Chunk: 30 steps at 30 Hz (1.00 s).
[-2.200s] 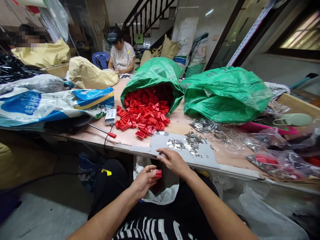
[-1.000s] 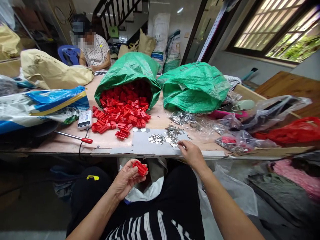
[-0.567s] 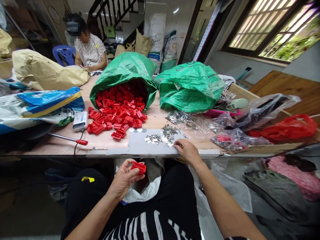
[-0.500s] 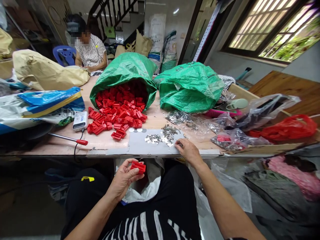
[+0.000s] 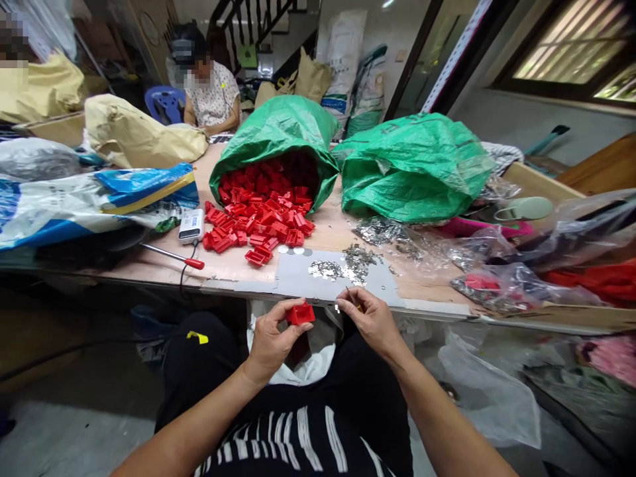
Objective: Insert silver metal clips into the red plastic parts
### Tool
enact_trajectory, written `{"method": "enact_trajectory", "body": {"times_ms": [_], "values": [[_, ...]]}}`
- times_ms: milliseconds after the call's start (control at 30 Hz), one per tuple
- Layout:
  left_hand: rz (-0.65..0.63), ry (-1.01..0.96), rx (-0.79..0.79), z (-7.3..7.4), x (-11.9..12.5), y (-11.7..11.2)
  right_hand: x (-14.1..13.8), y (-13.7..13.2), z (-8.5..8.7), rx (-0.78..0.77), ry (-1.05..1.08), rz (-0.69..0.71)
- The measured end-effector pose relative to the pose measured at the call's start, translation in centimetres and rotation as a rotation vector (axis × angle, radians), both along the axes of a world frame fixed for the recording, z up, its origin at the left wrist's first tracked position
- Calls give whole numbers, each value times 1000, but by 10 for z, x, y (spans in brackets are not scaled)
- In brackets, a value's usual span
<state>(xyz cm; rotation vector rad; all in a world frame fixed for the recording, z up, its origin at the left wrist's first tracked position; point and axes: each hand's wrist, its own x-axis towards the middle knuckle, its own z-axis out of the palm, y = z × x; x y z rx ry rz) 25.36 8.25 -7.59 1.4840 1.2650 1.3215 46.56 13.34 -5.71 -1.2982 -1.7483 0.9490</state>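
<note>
Dark staircase (image 5: 259,18), barred window (image 5: 576,56), grey floor (image 5: 74,427)

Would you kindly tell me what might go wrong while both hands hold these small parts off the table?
The small shiny metal piece seems pinched only at the right hand's fingertips; it may slip into the white plastic bag below.
The red rectangular plastic piece rests at the left hand's fingertips, so pressing could tip it loose.
</note>
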Motion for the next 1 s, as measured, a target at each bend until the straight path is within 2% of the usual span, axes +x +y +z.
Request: {"method": "enact_trajectory", "body": {"times_ms": [133, 333, 467, 633, 767, 933, 1000], "values": [[67, 186, 142, 2, -1, 0, -26, -12, 11, 3, -16, 67], [138, 289, 273, 2, 1, 1, -44, -17, 10, 378, -174, 104], [143, 309, 334, 5, 2, 0, -46, -19, 5, 456, -208, 152], [134, 328, 412, 7, 2, 1, -44, -19, 8, 445, -228, 194], [116, 323, 446, 8, 3, 2, -44, -20, 11, 379, -178, 237], [111, 307, 423, 6, 3, -1, -36, -18, 12, 136, -27, 287], [114, 304, 403, 5, 3, -2, -31, -16, 12, 32, 42, 261]]}}
